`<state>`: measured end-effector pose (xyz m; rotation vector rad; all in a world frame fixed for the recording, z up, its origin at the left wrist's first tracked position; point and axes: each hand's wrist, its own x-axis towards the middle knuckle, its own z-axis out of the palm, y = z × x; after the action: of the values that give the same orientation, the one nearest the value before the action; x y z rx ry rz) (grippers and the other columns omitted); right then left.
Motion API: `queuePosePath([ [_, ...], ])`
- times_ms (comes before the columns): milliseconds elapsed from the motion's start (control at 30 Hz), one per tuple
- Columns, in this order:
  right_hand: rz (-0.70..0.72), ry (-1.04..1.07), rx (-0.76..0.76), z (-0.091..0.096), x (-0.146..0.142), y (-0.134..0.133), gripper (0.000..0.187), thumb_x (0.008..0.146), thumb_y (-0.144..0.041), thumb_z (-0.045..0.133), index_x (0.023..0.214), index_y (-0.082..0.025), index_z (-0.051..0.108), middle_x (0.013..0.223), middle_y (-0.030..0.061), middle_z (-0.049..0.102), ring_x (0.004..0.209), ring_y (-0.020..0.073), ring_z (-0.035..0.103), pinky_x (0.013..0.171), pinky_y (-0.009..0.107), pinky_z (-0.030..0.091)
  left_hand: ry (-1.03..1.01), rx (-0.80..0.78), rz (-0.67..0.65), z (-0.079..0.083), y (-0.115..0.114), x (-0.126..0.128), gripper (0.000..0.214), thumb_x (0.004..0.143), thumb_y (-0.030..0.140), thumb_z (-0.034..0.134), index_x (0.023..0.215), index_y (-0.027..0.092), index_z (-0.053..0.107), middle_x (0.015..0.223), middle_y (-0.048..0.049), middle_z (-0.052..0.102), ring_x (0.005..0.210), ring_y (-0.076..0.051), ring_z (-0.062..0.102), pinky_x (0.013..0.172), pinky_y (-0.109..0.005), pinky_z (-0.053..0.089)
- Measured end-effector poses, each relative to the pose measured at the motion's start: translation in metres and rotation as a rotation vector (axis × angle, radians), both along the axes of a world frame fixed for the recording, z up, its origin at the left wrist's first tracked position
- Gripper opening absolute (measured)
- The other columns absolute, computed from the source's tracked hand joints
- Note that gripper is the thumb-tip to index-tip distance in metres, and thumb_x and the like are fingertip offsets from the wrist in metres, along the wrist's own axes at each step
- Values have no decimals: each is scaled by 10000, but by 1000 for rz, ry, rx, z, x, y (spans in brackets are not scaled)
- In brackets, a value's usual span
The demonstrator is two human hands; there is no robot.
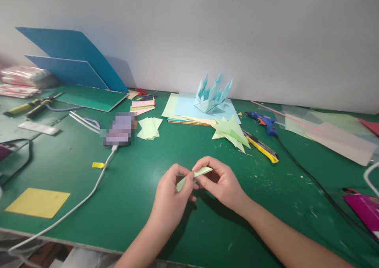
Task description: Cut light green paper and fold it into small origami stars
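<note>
Both hands meet over the green table (136,204) and pinch one small piece of folded pale green paper (203,172). My left hand (171,195) grips its lower left end between thumb and fingers. On the upper right end, my right hand (222,183) closes its thumb and fingertips. Part of the paper is hidden by the fingers. Beyond the hands lie a stack of pale green paper pieces (149,128) and a pile of pointed, folded green papers (232,133). A light blue folded paper model with tall spikes (211,98) stands at the back on paper sheets (186,106).
Right of the green pile lie a yellow utility knife (262,149) and a blue glue gun (266,123) with a black cord. A pixelated phone (121,129) with a white cable (96,185) is at left. Pliers (41,106), blue boards (83,70) and a yellow paper (38,202) lie farther left.
</note>
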<state>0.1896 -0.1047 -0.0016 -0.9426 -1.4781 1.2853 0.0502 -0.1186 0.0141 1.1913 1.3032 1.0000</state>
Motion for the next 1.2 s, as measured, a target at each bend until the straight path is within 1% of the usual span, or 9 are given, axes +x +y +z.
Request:
queuePosePath([
  [67, 1, 16, -13, 0, 0, 0, 79, 768, -251, 615, 803, -217, 552, 673, -28, 556, 580, 121, 585, 557, 254, 483, 3, 26, 1, 0, 1, -1, 202, 744, 346, 595, 656, 176, 531, 625, 8, 634, 461, -103, 587, 447, -209, 492],
  [233, -2, 8, -7, 1, 1, 3, 81, 745, -232, 621, 787, -214, 554, 666, -32, 552, 568, 118, 571, 556, 253, 474, -59, -5, -37, 1, 3, -5, 198, 721, 348, 631, 658, 166, 586, 643, -13, 644, 598, -144, 626, 517, -243, 556],
  [367, 7, 9, -13, 2, 2, 3, 69, 743, -212, 606, 786, -210, 552, 667, -35, 542, 567, 112, 558, 550, 246, 466, -63, 13, -45, 0, 2, -7, 188, 731, 337, 629, 675, 158, 624, 675, -23, 653, 603, -145, 626, 544, -253, 563],
  [533, -11, -5, -4, 1, 2, 3, 96, 716, -194, 603, 791, -207, 543, 702, -31, 528, 603, 111, 552, 568, 243, 473, 23, 81, -57, -2, 0, -7, 131, 706, 285, 658, 735, 158, 666, 752, -51, 689, 662, -171, 646, 582, -256, 557],
  [667, 9, 36, -24, -2, 2, 4, 150, 742, -236, 608, 871, -225, 534, 757, -22, 522, 612, 111, 566, 575, 250, 494, -68, -10, -18, 0, 1, -5, 171, 678, 319, 687, 679, 152, 650, 683, -27, 672, 570, -142, 631, 540, -241, 550],
  [767, -36, 29, 15, -4, 3, 5, 186, 754, -269, 628, 905, -235, 523, 782, -18, 511, 639, 112, 564, 580, 243, 495, -181, -90, 22, 3, 2, -4, 229, 652, 355, 717, 666, 141, 634, 659, -27, 673, 590, -140, 639, 550, -238, 562],
  [900, -31, 6, 58, -3, 3, 5, 192, 767, -272, 637, 857, -237, 472, 764, -21, 531, 652, 123, 573, 617, 265, 510, -240, -109, 68, 4, 4, -4, 267, 621, 373, 745, 655, 137, 626, 629, -27, 669, 601, -144, 644, 548, -241, 566],
  [1100, -83, -122, 284, -2, 3, 3, 81, 780, -200, 608, 783, -223, 531, 812, 11, 542, 707, 137, 550, 609, 262, 518, -233, -97, 80, 4, 5, -5, 274, 621, 374, 745, 656, 138, 610, 619, -13, 659, 565, -125, 632, 537, -227, 556],
  [1200, -99, -175, 351, -1, 2, 4, 81, 765, -142, 589, 758, -220, 567, 794, 20, 573, 713, 142, 559, 598, 257, 511, -227, -102, 78, 4, 5, -5, 279, 639, 375, 735, 681, 141, 589, 643, -7, 660, 528, -113, 626, 531, -230, 552],
])
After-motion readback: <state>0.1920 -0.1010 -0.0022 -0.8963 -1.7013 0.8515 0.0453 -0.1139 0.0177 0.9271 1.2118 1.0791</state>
